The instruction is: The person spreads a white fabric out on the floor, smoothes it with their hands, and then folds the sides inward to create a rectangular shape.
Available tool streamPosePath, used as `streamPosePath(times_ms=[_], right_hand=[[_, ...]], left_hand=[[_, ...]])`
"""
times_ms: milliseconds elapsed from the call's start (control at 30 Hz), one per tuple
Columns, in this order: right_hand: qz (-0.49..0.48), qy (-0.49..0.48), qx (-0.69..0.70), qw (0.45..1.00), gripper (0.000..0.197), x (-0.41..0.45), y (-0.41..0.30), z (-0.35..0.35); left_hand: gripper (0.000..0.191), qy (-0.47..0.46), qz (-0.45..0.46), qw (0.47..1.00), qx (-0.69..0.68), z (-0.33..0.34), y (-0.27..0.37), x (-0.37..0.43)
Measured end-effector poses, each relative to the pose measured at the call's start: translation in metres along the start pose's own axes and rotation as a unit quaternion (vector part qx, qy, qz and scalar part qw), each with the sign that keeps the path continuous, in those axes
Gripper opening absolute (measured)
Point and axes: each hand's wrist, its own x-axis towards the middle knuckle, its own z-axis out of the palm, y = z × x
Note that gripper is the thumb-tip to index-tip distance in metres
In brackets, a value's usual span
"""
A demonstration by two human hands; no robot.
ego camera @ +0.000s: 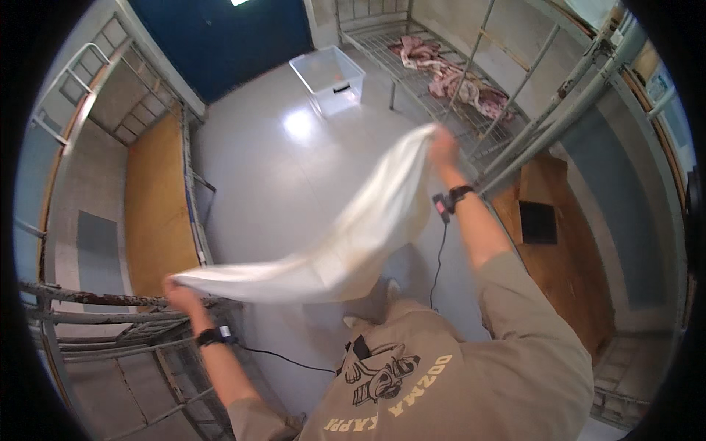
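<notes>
A white cloth [331, 259] hangs stretched between my two hands above the floor, its middle sagging and blurred by motion. At its left end, my left hand [183, 296] grips a corner, close to the rusty rail of a bunk bed. My right hand [443, 149] holds the opposite end higher up and farther forward, near a metal bed post. Each wrist wears a black strap with a small device and a cable. What kind of cloth it is I cannot tell.
A clear plastic bin [331, 82] stands on the grey floor [259, 182] before a blue door [231, 38]. Crumpled pink fabric [452, 80] lies on a wire-mesh bunk at right. Metal bunk beds flank both sides, one with a wooden board [157, 204]. A brown wooden cabinet [573, 275] sits at right.
</notes>
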Motion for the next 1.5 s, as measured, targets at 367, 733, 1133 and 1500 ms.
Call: streamPosePath(times_ms=[367, 733, 1133, 1500], right_hand=[[-0.300, -0.029, -0.026, 0.953, 0.023, 0.073, -0.042, -0.299], [-0.241, 0.435, -0.083, 0.864, 0.016, 0.003, -0.053, -0.385], [-0.256, 0.193, -0.413, 0.852, 0.012, 0.269, -0.150, -0.178], [-0.487, 0.276, -0.314, 0.767, 0.021, 0.221, -0.137, -0.336]], left_hand=[[0.028, 0.172, 0.410, 0.892, 0.080, -0.285, 0.147, 0.054], [0.030, 0.370, 0.229, 0.900, -0.008, -0.378, 0.152, -0.029], [0.026, 0.138, 0.184, 0.961, 0.156, -0.190, 0.266, 0.240], [0.030, 0.200, 0.262, 0.916, 0.228, -0.307, 0.217, 0.200]])
